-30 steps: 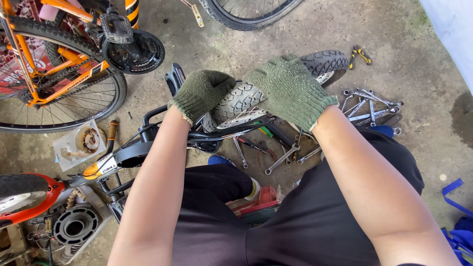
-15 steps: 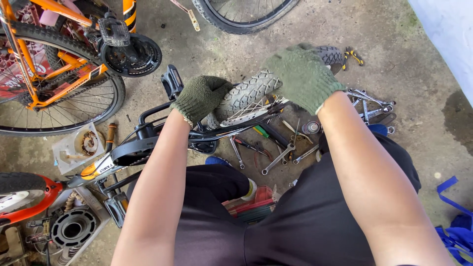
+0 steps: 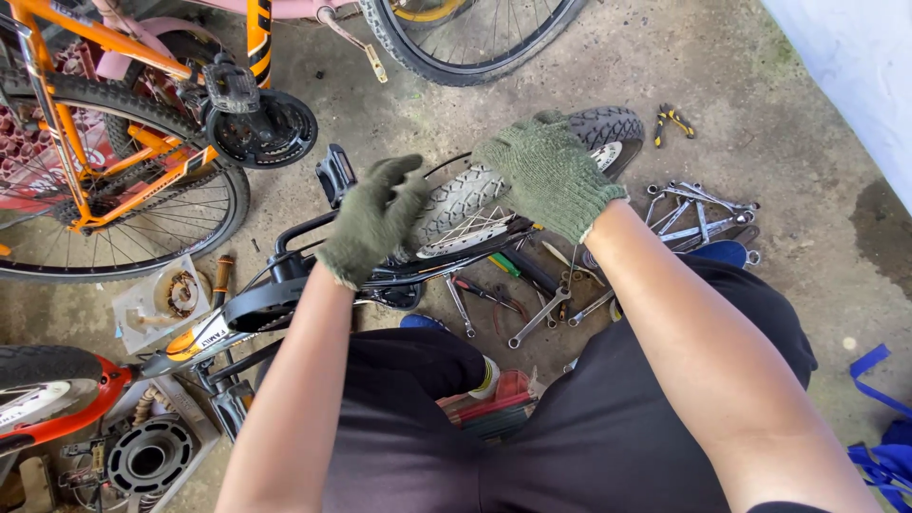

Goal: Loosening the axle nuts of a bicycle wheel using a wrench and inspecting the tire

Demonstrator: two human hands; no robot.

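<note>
Here we see both hands in green knit gloves over a small bicycle wheel [image 3: 475,204] with a knobby grey tyre, which lies on its side across the concrete floor [image 3: 760,104], still in its black frame [image 3: 285,285]. Our right hand [image 3: 551,171] rests palm down on the tyre, fingers spread and loosely draped over it rather than clamped. Our left hand [image 3: 375,223] is lifted just beside the wheel, fingers open and holding nothing. Past the right wrist a cluster of wrenches [image 3: 698,214] lies on the floor, with yellow-handled pliers [image 3: 673,122] near the tyre's far end. More wrenches and screwdrivers [image 3: 518,294] lie under the wheel. An orange bicycle [image 3: 123,152] stands at the left.
</note>
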